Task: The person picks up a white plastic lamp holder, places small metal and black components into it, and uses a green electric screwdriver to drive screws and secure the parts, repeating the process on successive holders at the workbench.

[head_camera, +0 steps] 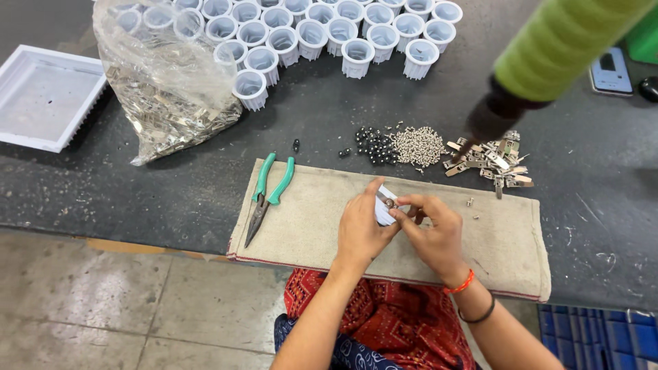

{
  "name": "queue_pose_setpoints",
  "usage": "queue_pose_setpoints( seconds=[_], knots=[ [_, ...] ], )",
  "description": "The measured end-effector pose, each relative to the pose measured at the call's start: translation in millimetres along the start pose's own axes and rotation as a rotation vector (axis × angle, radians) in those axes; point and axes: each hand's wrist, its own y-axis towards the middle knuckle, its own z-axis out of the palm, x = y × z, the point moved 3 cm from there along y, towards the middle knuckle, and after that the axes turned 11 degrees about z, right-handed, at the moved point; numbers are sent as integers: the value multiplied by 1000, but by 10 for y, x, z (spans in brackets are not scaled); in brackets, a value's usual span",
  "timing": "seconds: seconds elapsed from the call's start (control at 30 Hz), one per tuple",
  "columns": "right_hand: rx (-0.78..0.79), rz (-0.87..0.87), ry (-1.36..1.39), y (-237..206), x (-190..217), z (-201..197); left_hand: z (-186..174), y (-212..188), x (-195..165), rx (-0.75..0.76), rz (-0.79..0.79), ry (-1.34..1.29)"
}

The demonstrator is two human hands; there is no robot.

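Small white ribbed housing [384, 205]: held above beige cloth mat [308, 226] on desk [171, 185], wedged between both hands. Left hand [360, 229] cups it from the left, thumb raised. Right hand [432, 233] pinches a small metal clip [391, 203] against its top. Green-handled pliers [267, 195] lie left, well apart.

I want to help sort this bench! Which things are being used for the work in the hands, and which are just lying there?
In use:
left hand and right hand, holding a small white ribbed cup
metal clips
small screws
black beads

Lying about:
green-handled pliers
white tray
phone
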Motion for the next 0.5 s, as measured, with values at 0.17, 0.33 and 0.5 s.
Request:
queue_pose_setpoints(
  seconds=[0.17,0.33,0.5],
  knots=[
    [0,12,39,51,-84,17,10,-4,32,16,-58,-69],
    [93,155,151,-17,-256,25,-41,23,32,29,-105,-125],
    [375,642,852,-18,-443,12,-149,-108,-130,-55,-16,-263]
  ],
)
